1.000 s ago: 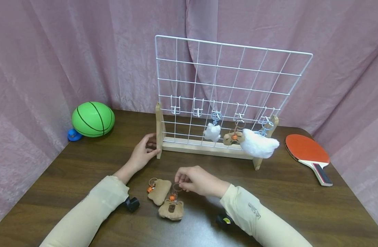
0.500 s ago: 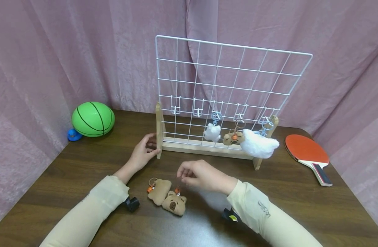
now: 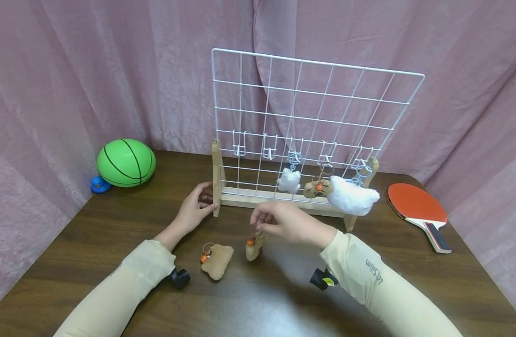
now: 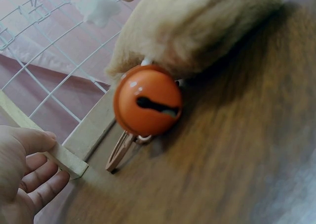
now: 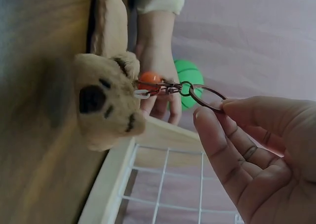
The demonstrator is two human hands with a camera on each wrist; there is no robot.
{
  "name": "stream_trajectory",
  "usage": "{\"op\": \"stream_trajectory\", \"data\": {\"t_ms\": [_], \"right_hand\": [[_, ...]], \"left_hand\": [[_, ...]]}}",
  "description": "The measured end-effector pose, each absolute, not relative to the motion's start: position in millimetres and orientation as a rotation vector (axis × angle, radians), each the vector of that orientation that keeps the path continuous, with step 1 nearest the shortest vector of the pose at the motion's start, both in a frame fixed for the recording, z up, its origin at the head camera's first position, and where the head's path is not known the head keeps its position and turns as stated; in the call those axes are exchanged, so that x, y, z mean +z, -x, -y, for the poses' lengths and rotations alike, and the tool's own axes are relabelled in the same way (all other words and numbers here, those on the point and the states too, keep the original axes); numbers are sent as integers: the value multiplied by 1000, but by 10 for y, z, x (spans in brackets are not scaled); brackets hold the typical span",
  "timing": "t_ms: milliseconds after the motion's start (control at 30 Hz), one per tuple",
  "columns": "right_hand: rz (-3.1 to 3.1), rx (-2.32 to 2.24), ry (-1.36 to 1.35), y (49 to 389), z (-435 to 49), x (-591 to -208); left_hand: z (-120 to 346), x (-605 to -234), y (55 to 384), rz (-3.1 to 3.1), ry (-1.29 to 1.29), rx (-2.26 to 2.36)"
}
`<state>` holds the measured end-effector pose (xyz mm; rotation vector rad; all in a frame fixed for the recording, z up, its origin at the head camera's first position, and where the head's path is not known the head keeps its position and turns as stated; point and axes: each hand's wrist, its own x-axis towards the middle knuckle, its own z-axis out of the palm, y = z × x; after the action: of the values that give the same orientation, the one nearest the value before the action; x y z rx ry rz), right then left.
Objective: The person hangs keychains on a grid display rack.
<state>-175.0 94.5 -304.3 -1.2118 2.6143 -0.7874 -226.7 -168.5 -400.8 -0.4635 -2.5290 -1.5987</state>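
Observation:
Between thumb and fingertip my right hand [image 3: 289, 223] pinches the metal ring [image 5: 210, 96] of a brown plush bear keychain [image 5: 106, 100]. An orange bell [image 5: 149, 79] hangs on its chain, and the plush dangles over the table. My left hand [image 3: 194, 209] holds the left wooden post [image 3: 217, 180] of a white wire grid rack [image 3: 283, 112], thumb in front. A second brown plush keychain [image 3: 217, 262] lies on the table between the arms, its orange bell [image 4: 148, 99] large in the left wrist view.
On the rack's hooks hang a small white plush [image 3: 289, 180], a brown plush [image 3: 314, 188] and a larger white plush [image 3: 352, 195]. Two left hooks [image 3: 269, 152] bear nothing. A green ball [image 3: 126, 163] and blue toy [image 3: 100, 184] sit left; a red paddle [image 3: 418, 203] lies right.
My right hand has lifted the bear keychain by its ring from beside the other plush and carried it right, toward the rack. My left hand stays on the post.

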Motion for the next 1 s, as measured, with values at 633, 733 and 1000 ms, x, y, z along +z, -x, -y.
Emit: {"op": "stream_trajectory", "data": {"t_ms": [633,733,1000], "right_hand": [[-2722,-729,1176,2005,-1004,-2589],[-2731,-732,1132,2029,-1022,-2515],[-2819,-681,1064,2103,-1064,-2318]], "left_hand": [[1813,-4350,2505,2511,465,-1565],[1803,-4340,2505,2505,477,-1562],[1784,-4348,2522,2516,473,-1574]]}}
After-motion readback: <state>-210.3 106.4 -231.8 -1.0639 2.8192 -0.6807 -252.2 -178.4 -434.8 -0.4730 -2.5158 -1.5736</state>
